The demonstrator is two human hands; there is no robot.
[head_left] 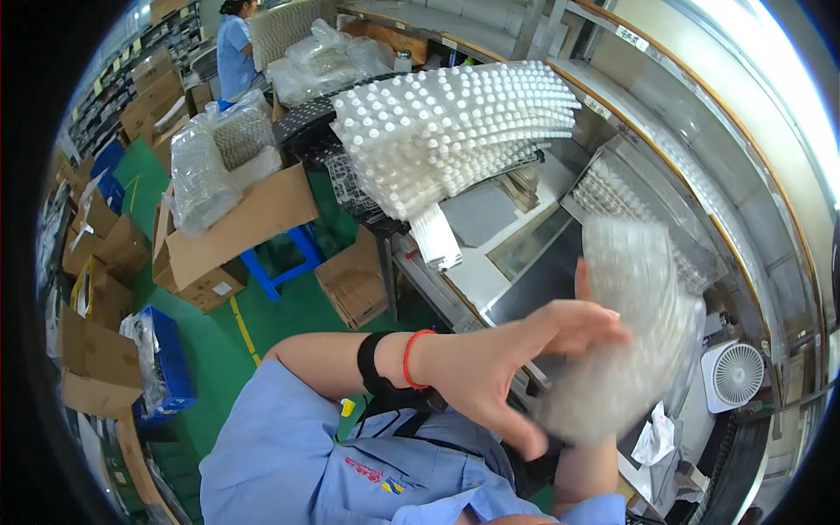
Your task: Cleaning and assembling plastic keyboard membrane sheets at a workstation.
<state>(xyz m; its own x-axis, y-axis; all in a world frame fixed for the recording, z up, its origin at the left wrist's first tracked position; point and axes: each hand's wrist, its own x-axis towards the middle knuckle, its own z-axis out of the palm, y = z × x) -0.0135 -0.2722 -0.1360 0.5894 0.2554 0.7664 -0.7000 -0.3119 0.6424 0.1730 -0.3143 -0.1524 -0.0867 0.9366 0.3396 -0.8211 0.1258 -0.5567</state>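
Observation:
My left hand (516, 367), with a black band and a red cord at its wrist, has its thumb and fingers spread apart. Its fingertips are close to a translucent plastic tray (634, 306), which motion has blurred; whether they touch it I cannot tell. Behind that tray is my right hand (583, 281), mostly hidden, with one finger showing at the tray's left edge as it holds it up. Beyond, several layered translucent trays with rows of round white bumps (455, 114) lie over black trays (350, 188) on the workbench.
On the left stands an open cardboard box (245, 236) with bagged plastic, by a blue stool (284, 262). A small white fan (733, 376) and crumpled white paper (654, 436) are at the right. Shelving (700, 166) runs behind the bench. A person in blue (234, 57) is far off.

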